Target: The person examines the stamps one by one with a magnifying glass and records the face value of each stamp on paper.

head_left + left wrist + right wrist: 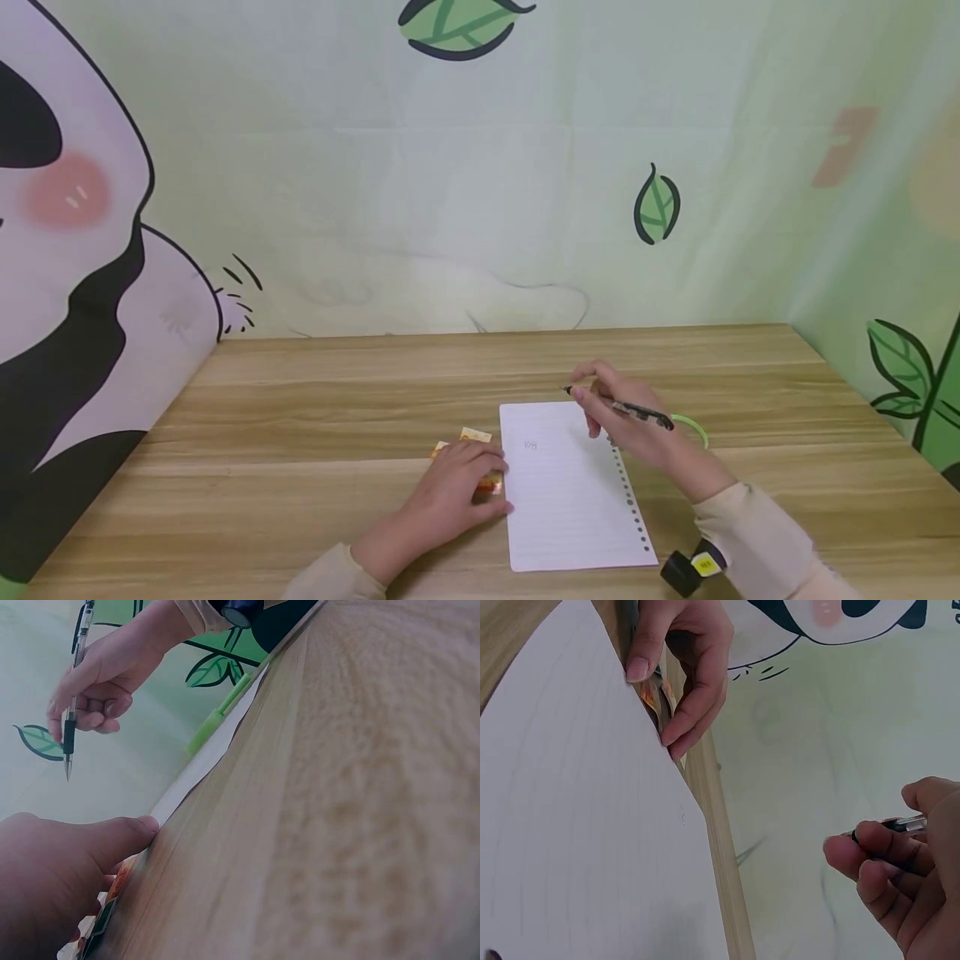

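A lined sheet of paper (570, 500) with punched holes down its right edge lies on the table, a small bit of writing near its top left. Above its top right part, my right hand (626, 417) holds a pen (637, 412) between thumb and fingers; in the left wrist view the pen (73, 712) points tip-down, clear of the paper. My left hand (453, 483) rests at the sheet's left edge, with thumb and fingertips touching it. Under that hand are orange-and-yellow packets (476, 435), mostly hidden by the fingers.
A bright green object (693, 427), partly hidden, lies right of the sheet behind my right wrist. A black device with a yellow label (705, 565) is at the right sleeve. The wooden table (337, 400) meets a printed cloth backdrop (375, 208) at its far edge.
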Action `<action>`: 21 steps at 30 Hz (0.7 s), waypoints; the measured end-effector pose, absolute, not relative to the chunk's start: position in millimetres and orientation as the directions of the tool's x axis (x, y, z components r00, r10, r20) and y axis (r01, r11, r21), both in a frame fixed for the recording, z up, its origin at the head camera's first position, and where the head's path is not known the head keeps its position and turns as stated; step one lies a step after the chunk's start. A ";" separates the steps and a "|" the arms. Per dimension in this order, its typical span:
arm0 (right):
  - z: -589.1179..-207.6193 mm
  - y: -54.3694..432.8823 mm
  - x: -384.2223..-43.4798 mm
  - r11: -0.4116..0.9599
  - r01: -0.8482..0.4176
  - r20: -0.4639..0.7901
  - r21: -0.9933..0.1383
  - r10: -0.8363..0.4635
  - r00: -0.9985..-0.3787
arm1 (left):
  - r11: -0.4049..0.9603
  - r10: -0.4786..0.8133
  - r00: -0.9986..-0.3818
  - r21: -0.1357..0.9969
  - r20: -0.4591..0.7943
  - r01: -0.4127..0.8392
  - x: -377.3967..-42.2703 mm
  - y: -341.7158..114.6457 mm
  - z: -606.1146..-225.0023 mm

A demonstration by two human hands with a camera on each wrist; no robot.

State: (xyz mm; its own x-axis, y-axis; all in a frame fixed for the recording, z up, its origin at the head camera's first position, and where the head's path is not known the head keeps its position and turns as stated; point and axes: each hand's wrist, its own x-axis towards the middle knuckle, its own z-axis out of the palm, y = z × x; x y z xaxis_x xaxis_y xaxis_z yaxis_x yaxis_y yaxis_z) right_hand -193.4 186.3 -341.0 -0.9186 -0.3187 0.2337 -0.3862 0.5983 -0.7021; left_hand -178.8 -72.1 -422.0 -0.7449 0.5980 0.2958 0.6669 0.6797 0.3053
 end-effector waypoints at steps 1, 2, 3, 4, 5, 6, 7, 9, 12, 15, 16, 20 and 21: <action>-342.1 186.4 -193.8 0.575 -0.378 0.222 -0.725 -0.325 -0.919 | 0.680 0.598 -0.746 0.306 0.294 0.666 -178.7 -72.2 -422.0; -343.0 186.7 -194.2 0.556 -0.366 0.208 -0.747 -0.327 -0.922 | 0.680 0.598 -0.745 0.305 0.295 0.666 -178.7 -72.2 -422.0; -344.3 186.8 -194.9 0.536 -0.357 0.198 -0.765 -0.332 -0.922 | 0.681 0.598 -0.746 0.303 0.294 0.666 -178.7 -72.2 -422.0; -345.4 186.9 -195.6 0.517 -0.355 0.192 -0.779 -0.342 -0.920 | 0.682 0.598 -0.746 0.303 0.294 0.666 -178.8 -72.2 -422.1; -346.6 186.8 -196.5 0.498 -0.351 0.185 -0.793 -0.353 -0.917 | 0.682 0.598 -0.746 0.303 0.294 0.666 -178.8 -72.2 -421.9; -347.7 186.4 -197.2 0.477 -0.343 0.176 -0.809 -0.361 -0.916 | 0.682 0.598 -0.746 0.302 0.294 0.666 -178.9 -72.2 -421.9; -349.0 186.0 -197.9 0.459 -0.333 0.165 -0.823 -0.369 -0.915 | 0.682 0.598 -0.745 0.302 0.295 0.667 -179.0 -72.2 -421.8; -351.9 184.5 -199.1 0.434 -0.310 0.141 -0.846 -0.378 -0.915 | 0.682 0.598 -0.746 0.303 0.293 0.666 -179.1 -72.1 -421.7; -356.8 181.6 -199.6 0.440 -0.253 0.091 -0.862 -0.356 -0.930 | 0.681 0.599 -0.746 0.304 0.292 0.666 -179.2 -72.0 -421.8; -362.1 179.1 -199.9 0.459 -0.211 0.062 -0.863 -0.317 -0.946 | 0.681 0.598 -0.746 0.305 0.293 0.666 -179.3 -72.1 -422.0; -363.7 178.4 -200.1 0.459 -0.207 0.063 -0.864 -0.310 -0.949 | 0.680 0.598 -0.746 0.306 0.294 0.666 -179.4 -72.2 -422.2; -369.9 176.7 -201.7 0.432 -0.239 0.103 -0.870 -0.315 -0.944 | 0.681 0.597 -0.744 0.302 0.298 0.667 -179.9 -72.3 -422.8; -371.2 176.2 -201.7 0.433 -0.246 0.107 -0.867 -0.319 -0.942 | 0.681 0.598 -0.744 0.301 0.299 0.668 -180.0 -72.4 -423.0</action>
State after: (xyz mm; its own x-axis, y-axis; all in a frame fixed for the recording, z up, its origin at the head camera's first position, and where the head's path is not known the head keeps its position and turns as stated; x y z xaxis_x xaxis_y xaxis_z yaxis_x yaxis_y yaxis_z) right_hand -201.7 176.2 -371.2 -0.9417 -0.3189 0.1074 -0.2455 0.4331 -0.8673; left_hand -180.0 -72.4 -423.0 -0.7441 0.5976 0.2987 0.6677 0.6807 0.3014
